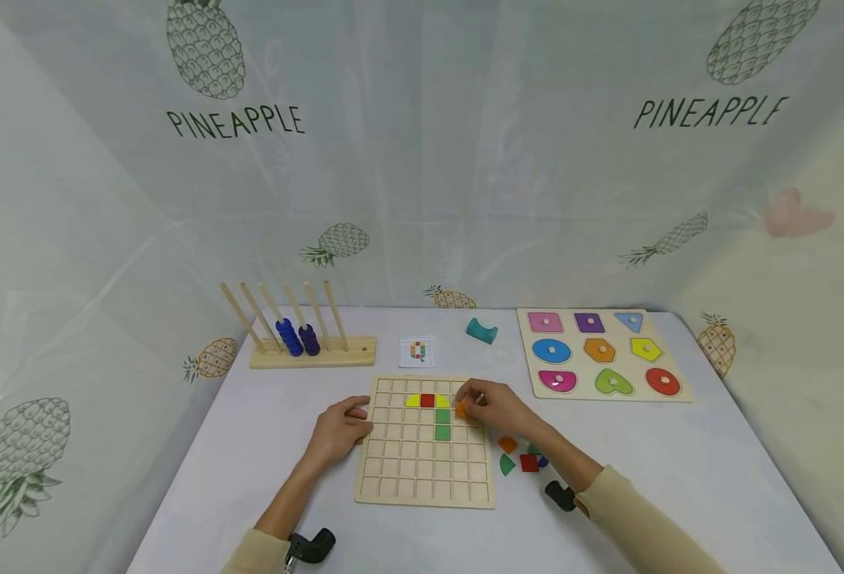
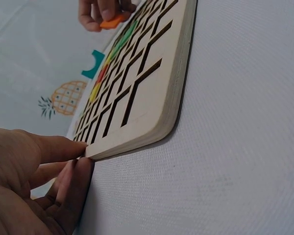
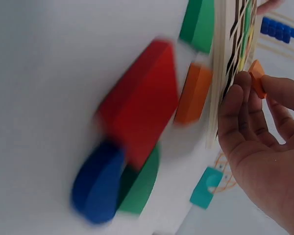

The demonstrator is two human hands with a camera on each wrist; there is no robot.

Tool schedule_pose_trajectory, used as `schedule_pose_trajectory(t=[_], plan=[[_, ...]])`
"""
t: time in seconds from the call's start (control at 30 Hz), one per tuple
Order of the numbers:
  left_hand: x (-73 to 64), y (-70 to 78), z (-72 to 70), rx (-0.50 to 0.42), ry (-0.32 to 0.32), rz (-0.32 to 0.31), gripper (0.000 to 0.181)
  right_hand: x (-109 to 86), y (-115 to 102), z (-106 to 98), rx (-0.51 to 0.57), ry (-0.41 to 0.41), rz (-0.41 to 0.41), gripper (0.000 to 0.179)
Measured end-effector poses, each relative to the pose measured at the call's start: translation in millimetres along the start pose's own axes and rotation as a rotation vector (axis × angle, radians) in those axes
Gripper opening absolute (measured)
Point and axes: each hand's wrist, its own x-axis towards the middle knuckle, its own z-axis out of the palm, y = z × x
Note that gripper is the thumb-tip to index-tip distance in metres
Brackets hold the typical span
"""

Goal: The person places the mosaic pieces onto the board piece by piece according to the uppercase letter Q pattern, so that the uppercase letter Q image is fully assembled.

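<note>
In the lower middle of the frame, a wooden grid board (image 1: pixel 420 470) is lying on the white table (image 1: pixel 242 470). The left hand (image 1: pixel 338 431) is holding its left edge with the fingers; I am watching the right hand (image 1: pixel 495 405), whose fingers are pinching an orange piece (image 1: pixel 461 409) at the board's upper right. A red square (image 1: pixel 427 401), two yellow pieces (image 1: pixel 412 401) and two green squares (image 1: pixel 442 433) are sitting in its cells.
</note>
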Motion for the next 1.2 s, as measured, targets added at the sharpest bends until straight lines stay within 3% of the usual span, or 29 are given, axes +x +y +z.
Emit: schedule_pose_trajectory(t=[0.23, 0.53, 0.8, 1.2], plan=[[-0.4, -0.1, 0.2, -0.003, 0.001, -0.001, 0.05, 12.5, -20, 16, 0.035, -0.045, -0.052, 0.014], [-0.5, -1.1, 0.8, -0.012, 0.004, 0.013, 0.05, 35.5, -37, 36, -0.015, -0.069, -0.129, 0.012], [-0.9, -0.9, 0.0, -0.013, 0.01, 0.003, 0.051, 49.9, -43, 48, -0.084, -0.072, -0.122, 0.012], [0.4, -2.6, 1.5, -0.022, 0.004, 0.0, 0.051, 52.7, -46, 57, -0.204, -0.042, -0.107, 0.005]])
